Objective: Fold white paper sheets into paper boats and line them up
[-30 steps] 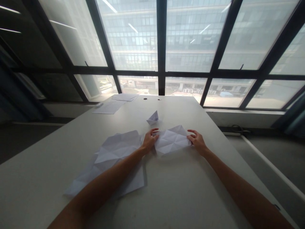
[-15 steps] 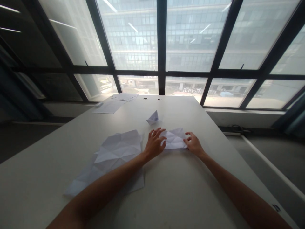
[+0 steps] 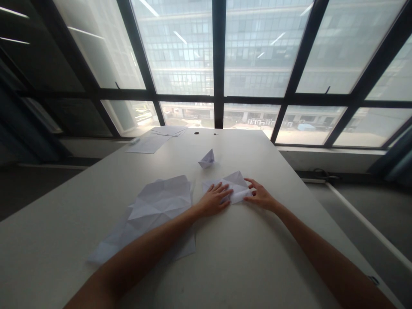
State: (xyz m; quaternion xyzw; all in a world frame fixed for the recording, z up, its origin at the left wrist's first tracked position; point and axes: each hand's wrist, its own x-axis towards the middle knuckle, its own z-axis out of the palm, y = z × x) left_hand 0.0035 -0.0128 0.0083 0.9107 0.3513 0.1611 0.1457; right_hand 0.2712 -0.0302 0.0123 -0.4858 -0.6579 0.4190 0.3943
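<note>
A creased white paper sheet [image 3: 234, 182] lies on the white table [image 3: 244, 257] in front of me, partly folded over. My left hand [image 3: 214, 198] rests flat on its left part, fingers stretched out and pressing down. My right hand [image 3: 259, 196] touches the sheet's right edge, thumb and fingers curled around the fold. A small folded paper boat [image 3: 207, 159] stands just beyond the sheet.
Several creased white sheets [image 3: 154, 214] lie spread out to the left of my left arm. More flat papers [image 3: 154, 139] sit at the table's far left corner. Two small dark holes [image 3: 196, 133] mark the far edge. Large windows rise behind the table.
The sheet was held spread open between both hands; it has been folded over, and my left hand has moved onto it and lies flat pressing it.
</note>
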